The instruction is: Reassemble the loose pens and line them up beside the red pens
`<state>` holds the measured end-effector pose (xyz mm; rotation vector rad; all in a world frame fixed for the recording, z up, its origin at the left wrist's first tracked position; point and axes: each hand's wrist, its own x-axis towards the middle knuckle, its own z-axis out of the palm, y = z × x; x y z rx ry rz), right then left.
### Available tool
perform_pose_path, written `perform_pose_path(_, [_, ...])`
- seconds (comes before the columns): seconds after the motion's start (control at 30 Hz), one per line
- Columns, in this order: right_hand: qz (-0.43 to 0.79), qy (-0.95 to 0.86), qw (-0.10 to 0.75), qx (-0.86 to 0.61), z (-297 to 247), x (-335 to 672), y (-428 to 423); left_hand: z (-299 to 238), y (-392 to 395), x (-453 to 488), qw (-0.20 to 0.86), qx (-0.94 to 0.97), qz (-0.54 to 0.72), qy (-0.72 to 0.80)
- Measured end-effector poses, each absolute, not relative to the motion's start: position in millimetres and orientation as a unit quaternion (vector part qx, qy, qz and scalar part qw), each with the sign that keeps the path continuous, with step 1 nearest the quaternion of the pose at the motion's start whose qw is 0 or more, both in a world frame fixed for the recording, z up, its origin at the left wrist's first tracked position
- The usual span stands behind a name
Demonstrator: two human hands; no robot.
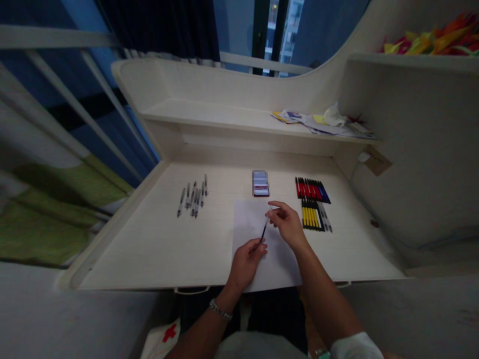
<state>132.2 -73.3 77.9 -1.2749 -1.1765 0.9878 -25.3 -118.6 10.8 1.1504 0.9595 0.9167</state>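
Both hands are over a white sheet of paper (pixel 245 219) with a slim pen (pixel 264 231) slanting between them. My left hand (pixel 247 262) is closed around the pen's dark lower end. Fingers of my right hand (pixel 286 223) pinch its pale, clear-looking upper end; whether this is a cap or a barrel I cannot tell. To the left lies a loose group of clear pens (pixel 195 199) with dark tips. At the right are a row of red and blue pens (pixel 312 189), a set of yellow pens (pixel 310 216) and a few clear pens (pixel 326 218).
A phone (pixel 261 183) with a lit screen lies beyond the paper. Papers and a crumpled tissue sit on the raised shelf (pixel 224 115) at the back. A cable (pixel 354 179) runs down the right wall. The white desk (pixel 157 249) has drawer handles below its front edge.
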Motion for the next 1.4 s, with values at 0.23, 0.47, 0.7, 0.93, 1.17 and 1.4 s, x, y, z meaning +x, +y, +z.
perform_pose_path(0.23, [0.425, -0.498, 0.524, -0.545, 64.4, 126.9, -86.7, 18.7, -117.1, -26.5, 0.626, 0.524, 0.39, 0.426])
perform_pose_path(0.47, [0.433, -0.488, 0.525, -0.546, 60.3, 130.5, -89.1, 20.0, -118.9, -24.7, 0.667, 0.513, 0.368, 0.396])
perform_pose_path(0.7, [0.442, -0.428, 0.56, -0.555, 56.4, 125.8, -90.7, 25.1, -123.1, -23.2, 0.747, 0.427, 0.354, 0.367])
perform_pose_path(0.93, [0.425, -0.328, 0.619, -0.573, 44.7, 105.9, -87.3, 11.2, -121.2, -19.9, 0.647, 0.461, 0.4, 0.457])
perform_pose_path(1.17, [0.435, -0.352, 0.592, -0.58, 41.2, 103.8, -87.7, 7.4, -123.1, -20.8, 0.649, 0.462, 0.392, 0.46])
perform_pose_path(1.4, [0.545, -0.313, 0.595, -0.501, 37.2, 104.0, -90.8, 19.9, -122.3, -23.3, 0.664, 0.461, 0.383, 0.446])
